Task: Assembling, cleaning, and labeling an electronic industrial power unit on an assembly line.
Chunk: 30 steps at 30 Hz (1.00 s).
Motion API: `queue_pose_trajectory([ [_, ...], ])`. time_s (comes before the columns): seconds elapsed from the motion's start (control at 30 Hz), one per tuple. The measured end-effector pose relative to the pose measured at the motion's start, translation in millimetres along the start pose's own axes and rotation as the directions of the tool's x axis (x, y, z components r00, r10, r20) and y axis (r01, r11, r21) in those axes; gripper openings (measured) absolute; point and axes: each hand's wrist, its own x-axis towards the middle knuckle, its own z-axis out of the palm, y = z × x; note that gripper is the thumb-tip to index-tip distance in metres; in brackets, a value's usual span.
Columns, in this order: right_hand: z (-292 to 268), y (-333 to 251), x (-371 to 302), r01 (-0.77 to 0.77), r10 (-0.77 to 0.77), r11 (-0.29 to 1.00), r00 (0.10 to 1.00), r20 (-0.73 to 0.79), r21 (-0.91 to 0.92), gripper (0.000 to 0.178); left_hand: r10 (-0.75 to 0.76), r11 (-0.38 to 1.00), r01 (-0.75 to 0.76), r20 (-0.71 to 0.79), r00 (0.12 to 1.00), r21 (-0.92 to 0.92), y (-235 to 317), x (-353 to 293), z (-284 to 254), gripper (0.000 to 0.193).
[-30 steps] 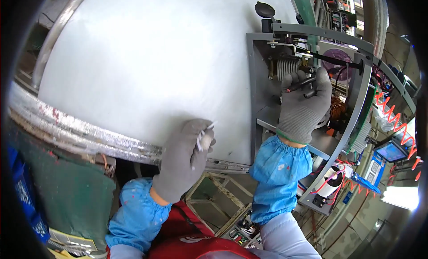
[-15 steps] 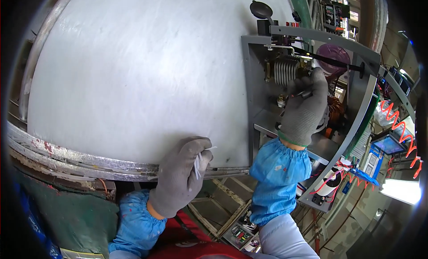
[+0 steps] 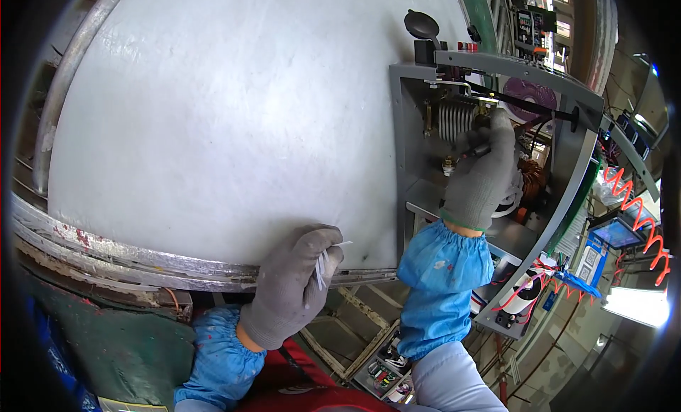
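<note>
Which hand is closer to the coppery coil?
Right. The right hand reaches into the open grey case, just left of the coppery coil. The left hand is farther off left, over the near edge of the white tabletop, holding thin white strips.

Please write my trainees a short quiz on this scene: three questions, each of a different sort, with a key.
1. Multiple choice: what colour are the sleeve covers? A) blue B) green C) yellow
2. True or false: the right hand reaches into the open grey metal casing.
3. Fill in: the thin white strips are held in the ____ hand.

Key: 1. A. 2. True. 3. Left: the left hand holds them.
</note>
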Motion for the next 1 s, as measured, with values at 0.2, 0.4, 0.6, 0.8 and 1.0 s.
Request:
queue_pose_trajectory([
  [0.2, 9.3, -10.4, -6.9, 0.054, -0.057, 0.995, 0.998, -0.031, -0.079, 0.031, -0.022, 1.000, 0.022, 0.020, 1.000, -0.007, 2.4, 0.4, -4.7, 0.021],
  [0.4, -1.8, -0.5, 5.4, 0.067, -0.067, 0.994, 0.998, 0.003, -0.083, 0.056, 0.010, 1.000, -0.010, 0.011, 1.000, -0.002, 1.4, 0.8, -4.1, 0.021],
  [0.6, -7.5, 28.0, 20.4, 0.163, -0.171, 0.982, 0.983, -0.072, -0.099, 0.051, -0.236, 0.955, 0.224, -0.039, 0.971, -0.196, 20.4, 1.6, 4.5, 0.017],
  [0.8, -5.7, 36.4, 6.8, 0.237, -0.265, 0.938, 0.961, -0.083, -0.254, 0.042, 0.496, 0.822, -0.463, -0.017, 0.868, 0.331, 81.2, 73.7, 47.8, 0.028],
  [1.0, -52.5, 130.6, 9.0, -0.271, 0.128, 0.816, 0.946, 0.297, 0.511, 0.055, 0.651, 0.369, -0.702, 0.370, 0.663, 0.609, 116.2, 185.0, 129.0, 0.026],
])
